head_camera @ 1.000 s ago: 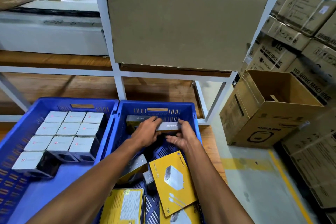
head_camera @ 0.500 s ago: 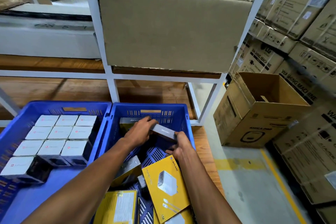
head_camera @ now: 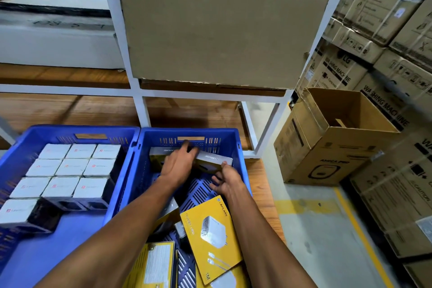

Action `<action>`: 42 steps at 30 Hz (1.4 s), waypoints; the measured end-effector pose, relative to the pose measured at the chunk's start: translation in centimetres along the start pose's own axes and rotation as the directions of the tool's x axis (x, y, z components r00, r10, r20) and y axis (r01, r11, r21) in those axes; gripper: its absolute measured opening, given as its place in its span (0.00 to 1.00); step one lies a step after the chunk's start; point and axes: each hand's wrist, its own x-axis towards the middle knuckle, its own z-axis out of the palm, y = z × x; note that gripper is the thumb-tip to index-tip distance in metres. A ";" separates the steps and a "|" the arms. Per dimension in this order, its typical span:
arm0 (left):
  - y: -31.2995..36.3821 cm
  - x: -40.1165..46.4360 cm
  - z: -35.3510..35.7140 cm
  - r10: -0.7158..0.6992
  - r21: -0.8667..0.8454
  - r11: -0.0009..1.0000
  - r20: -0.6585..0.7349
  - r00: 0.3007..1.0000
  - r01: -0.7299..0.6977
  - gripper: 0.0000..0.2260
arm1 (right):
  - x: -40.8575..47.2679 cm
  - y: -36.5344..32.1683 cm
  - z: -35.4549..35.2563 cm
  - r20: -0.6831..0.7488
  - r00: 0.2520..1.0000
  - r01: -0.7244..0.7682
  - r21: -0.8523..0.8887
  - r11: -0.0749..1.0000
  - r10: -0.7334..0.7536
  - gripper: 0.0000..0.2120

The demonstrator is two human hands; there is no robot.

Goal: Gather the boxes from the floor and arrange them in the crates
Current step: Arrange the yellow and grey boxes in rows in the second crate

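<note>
While both arms reached forward, the left crate sat packed with rows of white boxes. Just beside it, in the right crate, the left hand lay with curled fingers over a grey-topped box at the far wall; the right hand pinched that box's near corner. Yellow boxes lay loose at the crate's near end. Further right, an open cardboard carton stood on the floor.

We see a warehouse: stacked washing-machine cartons, white metal racking, blue plastic crates, yellow floor line.
</note>
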 end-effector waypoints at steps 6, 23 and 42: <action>-0.2 0.0 0.6 -0.013 0.002 1.000 -0.019 1.000 0.013 0.23 | 0.7 0.0 0.4 0.025 1.000 -0.012 -0.019 1.000 0.013 0.18; -0.9 0.8 0.4 0.094 -0.028 0.995 -0.041 0.995 -0.095 0.22 | 1.7 0.4 0.0 -0.007 0.999 0.041 -0.130 0.991 -0.042 0.24; -1.2 1.5 0.6 0.065 -0.124 0.990 -0.073 0.995 -0.073 0.17 | 2.1 0.9 -0.5 -0.031 0.996 0.079 -0.209 0.975 -0.088 0.22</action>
